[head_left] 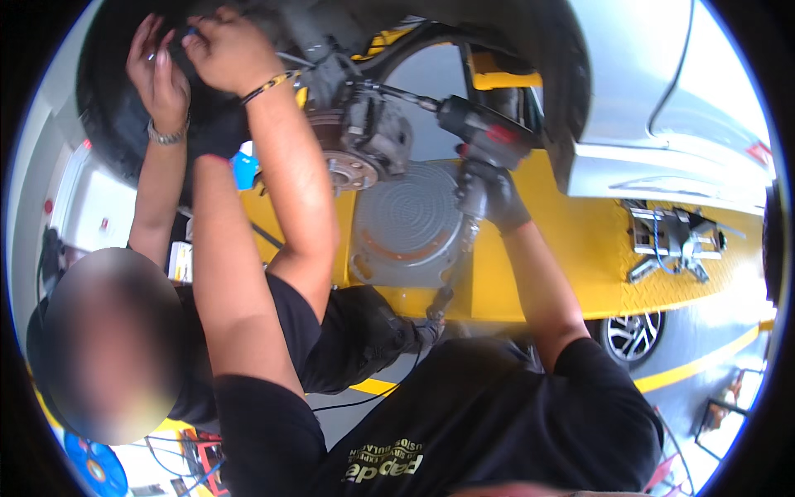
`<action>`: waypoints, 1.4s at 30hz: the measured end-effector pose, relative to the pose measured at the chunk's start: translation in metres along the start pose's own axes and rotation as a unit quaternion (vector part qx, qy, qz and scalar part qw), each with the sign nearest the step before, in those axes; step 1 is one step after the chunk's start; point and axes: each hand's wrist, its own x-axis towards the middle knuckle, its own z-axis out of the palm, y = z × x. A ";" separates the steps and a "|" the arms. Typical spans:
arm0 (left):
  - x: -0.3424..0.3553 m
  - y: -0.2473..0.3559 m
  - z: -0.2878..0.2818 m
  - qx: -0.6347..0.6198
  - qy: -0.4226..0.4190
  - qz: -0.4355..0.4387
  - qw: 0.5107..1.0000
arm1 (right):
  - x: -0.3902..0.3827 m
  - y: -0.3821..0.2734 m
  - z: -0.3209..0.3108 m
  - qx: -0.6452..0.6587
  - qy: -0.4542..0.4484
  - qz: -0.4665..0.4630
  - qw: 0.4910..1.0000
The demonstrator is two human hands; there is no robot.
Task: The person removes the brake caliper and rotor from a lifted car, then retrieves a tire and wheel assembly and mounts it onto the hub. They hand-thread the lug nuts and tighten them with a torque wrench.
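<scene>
Yellow lift platform [546, 265] runs beneath the raised wheel arch [570, 91]. Holding the impact wrench [484, 137] straight behind its extension [397, 93], beside the brake caliper [389, 137], should keep the drive square. Gloved right hand [495, 195] wraps the wrench's handle; left hand [218, 126], apart, blends into dark rubber, its grip impossible to tell.

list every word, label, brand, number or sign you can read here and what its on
Black shirt: yellowish lettering, upside down; partly legible, but I won't copy it.
Impact wrench: red patch; any text is too blurred to read.
No other readable text.
</scene>
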 end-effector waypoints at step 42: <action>-0.132 0.178 0.182 0.295 -0.143 -0.189 0.926 | 0.017 -0.006 0.018 -0.368 -0.025 -0.163 0.915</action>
